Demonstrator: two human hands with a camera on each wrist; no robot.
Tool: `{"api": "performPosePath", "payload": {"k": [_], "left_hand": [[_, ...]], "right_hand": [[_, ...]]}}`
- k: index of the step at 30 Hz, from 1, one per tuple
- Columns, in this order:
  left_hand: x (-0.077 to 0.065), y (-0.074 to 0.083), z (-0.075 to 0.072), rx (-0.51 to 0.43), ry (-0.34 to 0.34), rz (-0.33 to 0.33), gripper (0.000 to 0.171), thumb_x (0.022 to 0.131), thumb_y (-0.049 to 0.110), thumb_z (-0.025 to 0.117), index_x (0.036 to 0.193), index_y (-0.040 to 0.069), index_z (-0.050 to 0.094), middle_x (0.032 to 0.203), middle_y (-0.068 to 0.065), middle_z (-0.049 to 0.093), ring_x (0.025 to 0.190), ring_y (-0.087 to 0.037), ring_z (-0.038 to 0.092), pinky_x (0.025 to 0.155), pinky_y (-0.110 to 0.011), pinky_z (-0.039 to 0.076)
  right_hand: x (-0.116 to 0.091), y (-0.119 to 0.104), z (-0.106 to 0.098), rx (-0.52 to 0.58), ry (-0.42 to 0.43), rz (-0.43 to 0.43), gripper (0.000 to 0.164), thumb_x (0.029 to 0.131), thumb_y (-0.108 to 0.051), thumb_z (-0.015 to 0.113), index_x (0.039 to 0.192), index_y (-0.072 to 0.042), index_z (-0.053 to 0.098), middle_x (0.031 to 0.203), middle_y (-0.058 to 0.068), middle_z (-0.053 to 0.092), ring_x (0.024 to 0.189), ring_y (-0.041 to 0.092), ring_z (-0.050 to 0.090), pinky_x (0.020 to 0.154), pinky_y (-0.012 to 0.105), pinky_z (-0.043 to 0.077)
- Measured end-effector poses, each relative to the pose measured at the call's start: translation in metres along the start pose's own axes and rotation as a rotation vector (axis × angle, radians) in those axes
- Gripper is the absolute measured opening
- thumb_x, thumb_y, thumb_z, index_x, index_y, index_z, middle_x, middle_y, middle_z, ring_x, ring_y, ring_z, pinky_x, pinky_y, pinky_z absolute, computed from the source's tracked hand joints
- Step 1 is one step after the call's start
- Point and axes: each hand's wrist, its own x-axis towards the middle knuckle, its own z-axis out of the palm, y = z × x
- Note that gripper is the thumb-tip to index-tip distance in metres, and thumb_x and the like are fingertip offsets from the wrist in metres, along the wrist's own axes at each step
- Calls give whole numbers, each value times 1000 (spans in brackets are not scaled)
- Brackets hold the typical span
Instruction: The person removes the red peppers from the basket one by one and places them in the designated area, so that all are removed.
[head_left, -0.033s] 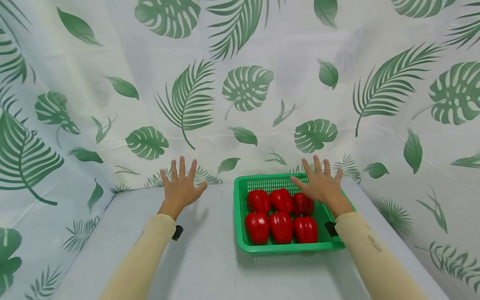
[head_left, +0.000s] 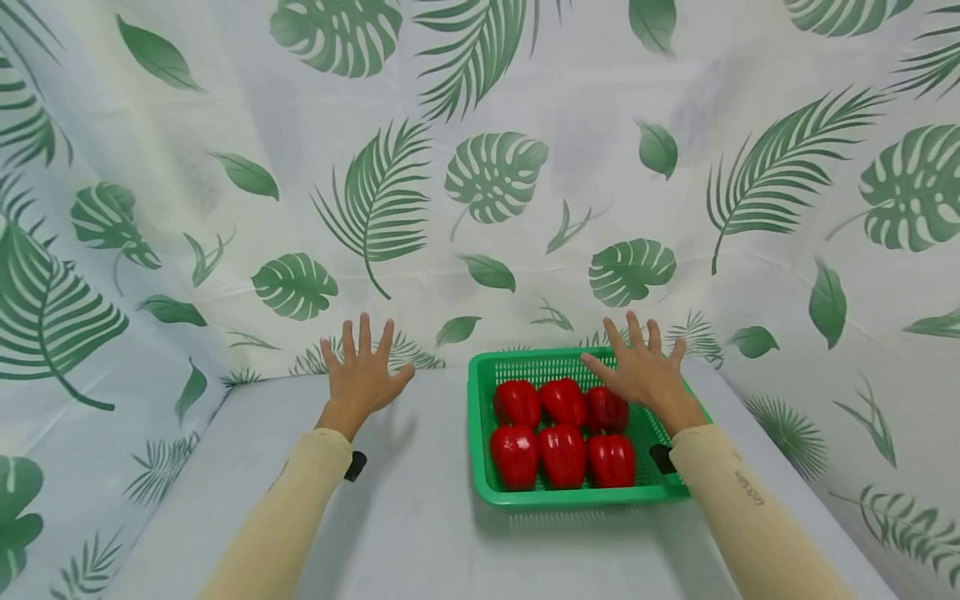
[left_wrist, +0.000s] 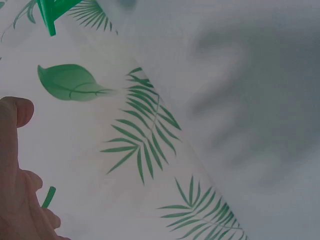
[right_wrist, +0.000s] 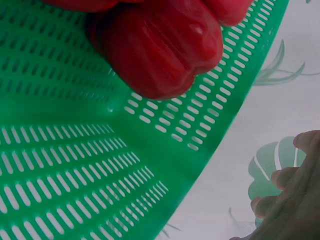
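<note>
Leaf-print cloth behind; six red peppers in green basket; left hand, right hand: fingers spread.

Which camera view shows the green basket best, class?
The head view: nearly the whole basket shows, the right hand hiding part. Right wrist shows one slotted corner close up; left wrist, only a green fragment, likely its rim.

In the head view, the right hand hides part of the green basket at upper right; both sleeves leave the bottom edge, and the lettering at lower right is too small to read surely. The left wrist view crops the left hand and shows a blurred shadow. The right wrist view's top edge cuts red peppers.
</note>
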Motion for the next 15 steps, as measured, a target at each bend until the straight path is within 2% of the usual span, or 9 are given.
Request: {"api": "performPosePath", "payload": {"k": [10, 15], "left_hand": [[-2, 2, 1, -7, 2, -4, 90, 105, 60, 50, 174, 16, 13, 177, -24, -5, 161, -49, -7, 119, -79, -5], [-4, -1, 1, 11, 4, -19, 89, 106, 60, 50, 174, 16, 13, 177, -24, -4, 161, -49, -6, 119, -79, -5]], "right_hand": [[0, 0, -3, 4, 8, -13, 96, 105, -71, 40, 171, -6, 14, 173, 34, 0, 154, 64, -1, 109, 90, -5], [-4, -4, -9, 71, -33, -3, 98, 105, -72, 39, 172, -6, 9, 173, 33, -4, 154, 63, -4, 109, 89, -7]]}}
